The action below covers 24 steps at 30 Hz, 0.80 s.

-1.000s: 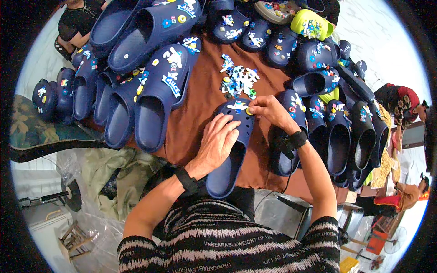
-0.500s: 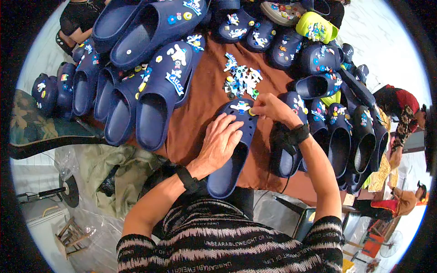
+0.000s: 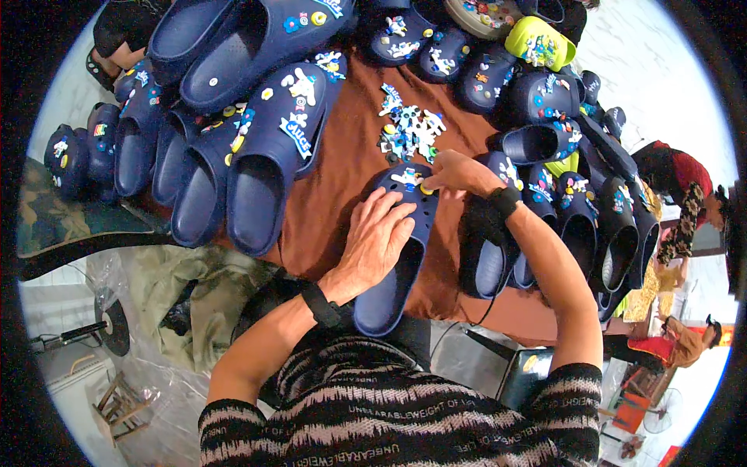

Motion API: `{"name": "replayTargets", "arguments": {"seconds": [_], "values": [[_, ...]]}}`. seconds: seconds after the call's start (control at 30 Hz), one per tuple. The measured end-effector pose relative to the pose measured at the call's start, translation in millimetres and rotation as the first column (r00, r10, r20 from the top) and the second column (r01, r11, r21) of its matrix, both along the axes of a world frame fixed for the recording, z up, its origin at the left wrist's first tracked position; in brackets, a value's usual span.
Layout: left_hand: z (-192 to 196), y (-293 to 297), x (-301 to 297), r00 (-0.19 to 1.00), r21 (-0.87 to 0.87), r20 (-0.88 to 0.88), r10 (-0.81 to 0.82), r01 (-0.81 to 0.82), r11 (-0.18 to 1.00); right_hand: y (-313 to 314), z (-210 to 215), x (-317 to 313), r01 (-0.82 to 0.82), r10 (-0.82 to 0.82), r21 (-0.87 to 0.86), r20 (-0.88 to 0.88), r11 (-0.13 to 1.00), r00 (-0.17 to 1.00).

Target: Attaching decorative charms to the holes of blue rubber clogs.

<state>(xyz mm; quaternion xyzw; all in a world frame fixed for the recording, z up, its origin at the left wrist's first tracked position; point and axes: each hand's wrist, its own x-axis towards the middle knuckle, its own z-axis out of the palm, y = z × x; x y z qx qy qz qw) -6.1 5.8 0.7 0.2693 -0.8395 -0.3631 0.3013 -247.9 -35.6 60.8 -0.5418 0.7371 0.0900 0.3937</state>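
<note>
A navy clog (image 3: 387,292) lies on the brown cloth in front of me, its toe pointing away. My left hand (image 3: 372,243) grips it across the upper, fingers bent over the holed top and thumb along the opening's edge. A white-and-blue figure charm (image 3: 408,180) sits near the toe. Just right of that charm, my right hand (image 3: 459,175) pinches a small round yellow charm (image 3: 426,189) against the upper. Its fingertips partly hide the charm, so I cannot tell how far it is in its hole. Beyond the toe lies a pile of loose charms (image 3: 412,132).
Decorated navy clogs (image 3: 261,187) crowd the left, with more clogs (image 3: 580,226) along the right and a lime-green clog (image 3: 542,43) at the back. Brown cloth (image 3: 342,117) covers the table. A black cable (image 3: 490,307) hangs over the front edge. Other people (image 3: 677,338) are at far right.
My right hand has shifted slightly left and its knuckles have tipped over the yellow charm, which sits lower on the upper. My left hand keeps its hold. The whole view has shifted a little.
</note>
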Motion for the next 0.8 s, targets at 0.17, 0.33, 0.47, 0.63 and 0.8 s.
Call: {"name": "replayTargets", "arguments": {"seconds": [0.17, 0.33, 0.47, 0.63, 0.8], "values": [[-5.9, -0.7, 2.5, 0.997, -0.031, -0.075, 0.019, -0.021, 0.999, 17.2, -11.0, -10.7, 0.046, -0.039, -0.145, 0.053, 0.988, 0.998], [-4.8, 0.9, 2.8, 1.000, 0.002, -0.018, -0.008, 0.008, 1.000, 54.8, -30.2, -29.0, 0.384, -0.268, -0.145, 0.500, 0.912, 0.824], [-1.3, 0.8, 3.5, 1.000, 0.010, -0.026, -0.003, 0.003, 1.000, 25.8, -57.1, -47.8, 0.340, -0.232, -0.456, 0.276, 0.822, 0.933], [-3.8, -0.2, 2.9, 1.000, 0.009, -0.017, -0.008, 0.008, 1.000, 0.7, -84.9, -44.4, 0.122, -0.168, -0.698, 0.003, 0.706, 0.986], [-3.9, 0.4, 1.0, 1.000, -0.005, -0.023, -0.013, 0.013, 1.000, -8.7, -89.4, -53.8, 0.160, -0.231, -0.626, -0.034, 0.764, 0.972]]}}
